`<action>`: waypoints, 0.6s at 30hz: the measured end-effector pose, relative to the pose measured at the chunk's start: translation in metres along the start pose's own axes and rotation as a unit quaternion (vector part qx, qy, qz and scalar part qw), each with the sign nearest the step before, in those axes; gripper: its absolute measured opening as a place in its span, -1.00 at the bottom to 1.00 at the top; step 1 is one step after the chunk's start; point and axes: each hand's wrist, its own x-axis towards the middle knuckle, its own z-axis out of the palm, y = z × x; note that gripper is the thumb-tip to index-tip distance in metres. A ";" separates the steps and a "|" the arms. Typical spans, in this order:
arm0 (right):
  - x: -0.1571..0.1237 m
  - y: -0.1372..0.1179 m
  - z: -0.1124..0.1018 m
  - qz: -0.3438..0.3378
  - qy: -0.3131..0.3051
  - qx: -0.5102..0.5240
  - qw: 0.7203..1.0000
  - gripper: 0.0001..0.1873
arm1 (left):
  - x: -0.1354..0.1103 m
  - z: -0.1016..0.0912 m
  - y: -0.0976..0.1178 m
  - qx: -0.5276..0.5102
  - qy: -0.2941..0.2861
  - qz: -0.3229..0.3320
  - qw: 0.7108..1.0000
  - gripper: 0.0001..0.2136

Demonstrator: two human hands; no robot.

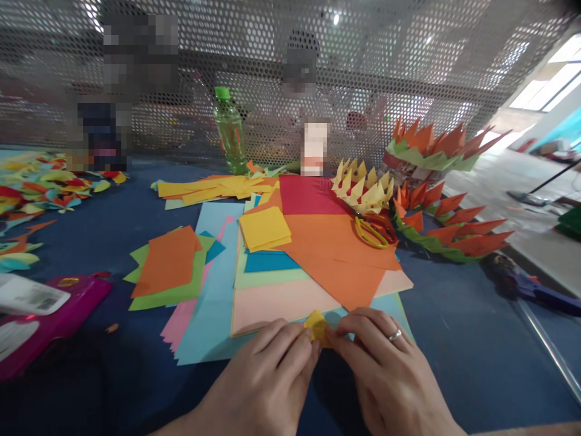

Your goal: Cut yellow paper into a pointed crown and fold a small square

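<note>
A small folded piece of yellow paper point(317, 326) is pinched between my two hands near the front of the table. My left hand point(267, 369) grips its left side, thumb and fingers pressed together. On the right side my right hand point(385, 363), with a ring on one finger, pinches the paper too. Just beyond lie stacked colored sheets, with a pink sheet point(276, 306) and a large orange sheet point(336, 248) among them. On the stack sits a pile of yellow paper squares point(265, 228). Left of it are orange squares point(167, 260) over green ones.
Yellow-handled scissors point(370, 233) lie at the stack's right edge. Spiky paper crowns, one yellow point(363, 188) and one orange and green point(454, 236), stand at right. A glue gun point(540, 290) is right, a green-capped bottle point(230, 133) behind, a magenta pouch point(77, 303) left. Perforated metal backs the table.
</note>
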 end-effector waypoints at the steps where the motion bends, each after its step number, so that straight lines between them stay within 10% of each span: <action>1: 0.000 0.001 0.000 -0.003 -0.003 -0.001 1.000 -0.63 | 0.000 0.000 0.000 0.000 0.003 0.004 1.000 -0.67; 18: 0.001 -0.001 -0.001 0.014 0.001 -0.019 1.000 -0.64 | 0.002 0.000 0.001 0.002 0.000 -0.014 1.000 -0.69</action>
